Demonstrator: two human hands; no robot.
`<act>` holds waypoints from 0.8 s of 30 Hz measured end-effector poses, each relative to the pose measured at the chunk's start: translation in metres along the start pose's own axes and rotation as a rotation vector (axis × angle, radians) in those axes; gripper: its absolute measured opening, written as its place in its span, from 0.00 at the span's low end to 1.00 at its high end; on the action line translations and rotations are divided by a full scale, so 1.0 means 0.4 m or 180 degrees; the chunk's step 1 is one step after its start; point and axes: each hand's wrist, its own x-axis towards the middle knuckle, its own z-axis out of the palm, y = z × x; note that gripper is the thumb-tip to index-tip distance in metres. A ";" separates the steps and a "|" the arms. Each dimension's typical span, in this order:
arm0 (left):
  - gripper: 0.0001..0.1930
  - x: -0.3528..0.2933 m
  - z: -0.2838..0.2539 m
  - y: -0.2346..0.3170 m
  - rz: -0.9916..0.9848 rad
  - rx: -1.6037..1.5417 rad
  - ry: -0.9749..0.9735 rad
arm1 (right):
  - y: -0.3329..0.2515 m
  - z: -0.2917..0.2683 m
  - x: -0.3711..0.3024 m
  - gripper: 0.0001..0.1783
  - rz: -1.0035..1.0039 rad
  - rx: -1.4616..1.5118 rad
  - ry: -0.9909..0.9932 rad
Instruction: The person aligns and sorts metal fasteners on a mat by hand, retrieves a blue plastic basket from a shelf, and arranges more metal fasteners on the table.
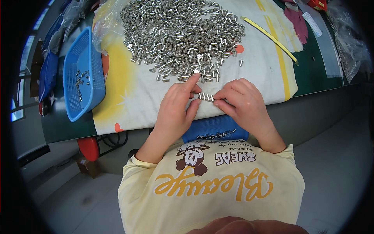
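A short row of small shiny metal pins with wider heads [206, 97] lies side by side between my two hands, just above the cloth's near edge. My left hand [175, 102] has its thumb and a bent finger closed at the row's left end. Its index finger stretches forward to the near edge of a large heap of similar metal pins [183, 33]; something white shows at that fingertip. My right hand [242, 100] pinches the row's right end between thumb and fingers. Below my hands, a blue basket [194, 129] at my lap holds several pins.
The heap rests on a white and yellow patterned cloth [269, 78] over a green table. A blue plastic basket [99, 93] with a few pins stands at the left. To the right lie a yellow strip [270, 41], a single pin [240, 62] and clear plastic bags [348, 43].
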 end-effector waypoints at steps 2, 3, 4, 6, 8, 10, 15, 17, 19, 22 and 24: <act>0.33 -0.001 -0.001 0.003 -0.0018 0.0002 -0.0011 | 0.000 -0.002 0.000 0.09 0.0000 0.0004 -0.0001; 0.33 -0.001 -0.001 0.004 -0.0002 0.0011 -0.0006 | 0.002 -0.005 0.000 0.09 0.0007 0.0002 -0.0017; 0.33 0.000 -0.001 0.004 0.0014 0.0020 -0.0002 | 0.004 -0.006 -0.001 0.09 0.0014 -0.0002 -0.0033; 0.34 -0.001 0.001 0.004 0.0022 0.0020 -0.0008 | 0.004 -0.011 -0.002 0.10 0.0049 -0.0013 -0.0033; 0.34 -0.003 0.005 0.003 0.0028 0.0022 -0.0010 | 0.003 -0.016 -0.002 0.11 0.0079 -0.0022 -0.0035; 0.34 -0.003 0.011 0.004 0.0082 0.0040 0.0053 | 0.003 -0.023 -0.002 0.12 0.0145 -0.0091 -0.0040; 0.34 -0.002 0.019 0.007 0.0113 0.0077 0.0100 | 0.005 -0.033 0.003 0.13 0.0179 -0.0103 -0.0067; 0.34 0.000 0.024 0.007 0.0135 0.0110 0.0120 | 0.007 -0.033 0.005 0.13 0.0180 -0.0103 -0.0067; 0.34 -0.001 0.030 0.006 0.0116 0.0120 0.0129 | 0.010 -0.031 0.006 0.12 0.0182 -0.0101 -0.0024; 0.34 0.000 0.027 0.013 0.0049 0.0049 0.0101 | 0.011 -0.032 0.009 0.12 0.0158 -0.0112 -0.0014; 0.34 -0.004 0.021 0.015 -0.0031 -0.0006 0.0145 | 0.011 -0.031 0.006 0.12 0.0171 -0.0095 -0.0022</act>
